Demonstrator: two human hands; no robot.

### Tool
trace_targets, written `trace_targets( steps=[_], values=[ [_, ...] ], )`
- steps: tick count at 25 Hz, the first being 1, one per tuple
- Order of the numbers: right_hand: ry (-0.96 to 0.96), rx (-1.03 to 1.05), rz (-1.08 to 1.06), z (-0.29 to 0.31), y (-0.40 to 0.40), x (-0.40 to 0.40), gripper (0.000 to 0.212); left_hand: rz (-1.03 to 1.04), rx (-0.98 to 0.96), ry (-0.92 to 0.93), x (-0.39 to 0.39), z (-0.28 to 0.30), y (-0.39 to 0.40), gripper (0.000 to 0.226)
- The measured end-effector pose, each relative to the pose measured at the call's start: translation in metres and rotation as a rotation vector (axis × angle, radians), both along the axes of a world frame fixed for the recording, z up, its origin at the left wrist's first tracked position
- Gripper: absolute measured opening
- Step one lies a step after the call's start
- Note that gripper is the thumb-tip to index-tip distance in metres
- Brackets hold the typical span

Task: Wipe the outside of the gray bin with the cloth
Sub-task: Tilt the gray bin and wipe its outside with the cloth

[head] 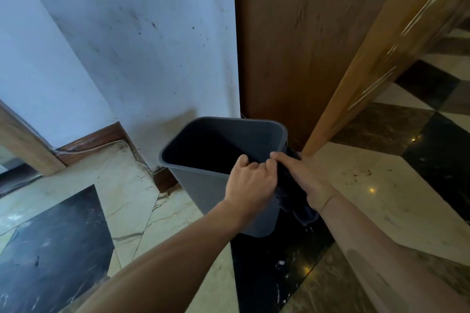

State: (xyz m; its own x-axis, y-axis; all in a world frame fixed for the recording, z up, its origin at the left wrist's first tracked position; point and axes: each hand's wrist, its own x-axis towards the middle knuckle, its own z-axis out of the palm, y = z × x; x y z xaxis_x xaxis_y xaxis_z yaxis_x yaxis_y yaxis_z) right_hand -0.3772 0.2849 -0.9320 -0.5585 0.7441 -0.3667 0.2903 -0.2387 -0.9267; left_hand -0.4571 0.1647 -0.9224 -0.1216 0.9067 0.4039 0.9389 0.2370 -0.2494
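The gray bin [203,185] is an empty rectangular plastic bin, tilted toward me on the floor by a wall corner. My left hand [250,180] grips its near rim, fingers curled over the edge. My right hand [302,175] presses a dark cloth [296,201] against the bin's right outer side, close to the rim. The cloth hangs down below my right wrist. The bin's right side is mostly hidden behind the hand and cloth.
A stained white wall [142,46] stands behind the bin, with a wooden panel [292,46] right of it. A light wooden door edge [361,71] slants in at the right, near my right hand. The marble floor [132,201] spreads all around.
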Motion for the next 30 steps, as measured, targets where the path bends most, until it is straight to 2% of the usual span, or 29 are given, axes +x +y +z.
trace_targets(
  steps=[2,4,7,8,10,11,13,15,16,18,21,23,25,26,28,30],
  values=[
    [-0.106,0.204,-0.011,0.002,0.010,-0.003,0.049,0.023,-0.030,-0.012,0.000,0.003,0.008,0.020],
    [-0.197,0.388,0.021,0.003,0.021,-0.006,0.030,-0.009,-0.071,-0.146,-0.006,0.003,0.011,0.022],
    [-0.243,0.494,0.048,0.003,0.038,-0.010,0.026,-0.035,-0.094,-0.350,-0.037,0.001,-0.012,0.040],
    [-0.247,0.498,0.058,0.002,0.043,-0.009,0.025,0.016,-0.080,-0.380,-0.055,-0.001,-0.027,0.045],
    [-0.255,0.516,0.071,0.000,0.052,-0.008,0.025,0.308,0.046,-0.475,-0.101,-0.004,-0.059,0.046],
    [-0.257,0.530,0.071,-0.001,0.055,-0.007,0.025,0.526,0.130,-0.561,-0.121,-0.005,-0.072,0.046],
    [-0.249,0.526,0.053,-0.004,0.059,-0.005,0.026,0.848,0.216,-0.911,-0.150,-0.006,-0.083,0.050],
    [-0.266,0.524,0.037,-0.011,0.058,-0.002,0.026,0.814,0.238,-1.275,-0.154,-0.011,-0.080,0.038],
    [-0.280,0.537,0.031,-0.015,0.055,0.002,0.025,0.768,0.274,-1.340,-0.151,-0.015,-0.078,0.030],
    [-0.306,0.604,-0.004,-0.025,0.050,0.007,0.023,0.745,0.337,-1.335,-0.146,-0.018,-0.076,0.021],
    [-0.387,0.788,-0.066,-0.030,0.040,0.008,0.023,0.750,0.351,-1.251,-0.141,-0.021,-0.078,0.021],
    [-0.442,0.993,-0.124,-0.031,0.035,0.008,0.023,0.748,0.287,-1.077,-0.137,-0.023,-0.080,0.027],
    [-0.395,1.231,-0.154,-0.031,0.028,0.014,0.025,0.679,0.228,-0.875,-0.132,-0.025,-0.085,0.036],
    [-0.359,1.330,-0.145,-0.030,0.025,0.019,0.026,0.616,0.224,-0.830,-0.129,-0.026,-0.089,0.042],
    [-0.341,1.464,-0.103,-0.031,0.018,0.026,0.031,0.491,0.176,-0.700,-0.124,-0.028,-0.101,0.052],
    [-0.319,1.509,-0.061,-0.031,0.011,0.030,0.037,0.376,0.108,-0.478,-0.120,-0.031,-0.110,0.060]
  ],
)
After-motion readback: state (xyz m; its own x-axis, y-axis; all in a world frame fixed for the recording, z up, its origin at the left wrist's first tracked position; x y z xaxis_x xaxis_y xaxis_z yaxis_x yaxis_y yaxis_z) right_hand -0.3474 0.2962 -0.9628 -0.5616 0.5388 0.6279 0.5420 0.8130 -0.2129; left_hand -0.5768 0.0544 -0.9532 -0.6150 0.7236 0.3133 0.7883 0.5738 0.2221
